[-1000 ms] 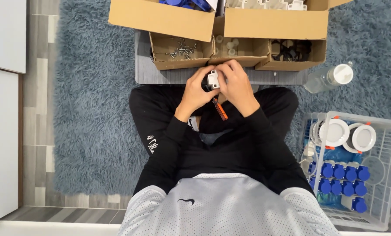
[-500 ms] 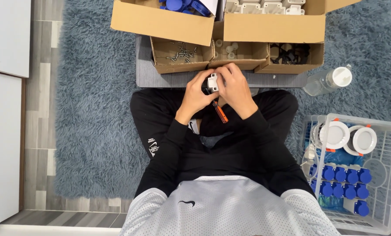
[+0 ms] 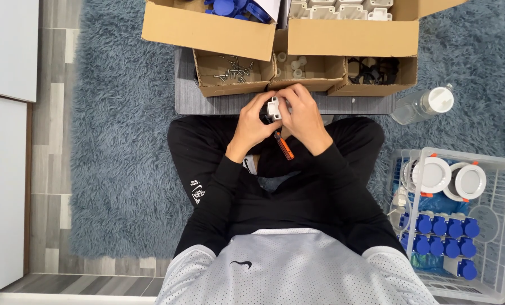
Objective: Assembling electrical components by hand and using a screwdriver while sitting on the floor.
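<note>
Both hands close around one small white plastic block.
Left hand (image 3: 252, 125) and right hand (image 3: 304, 116) grip the small white plastic block (image 3: 274, 107), just below the brown cardboard box of screws (image 3: 230, 87).

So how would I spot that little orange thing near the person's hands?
Start at the grey board on the blue rug, below the cardboard boxes. Just under it the left hand and right hand meet around a small white part. The orange tool slants down beneath them, the only orange stick against the black clothing.
</note>
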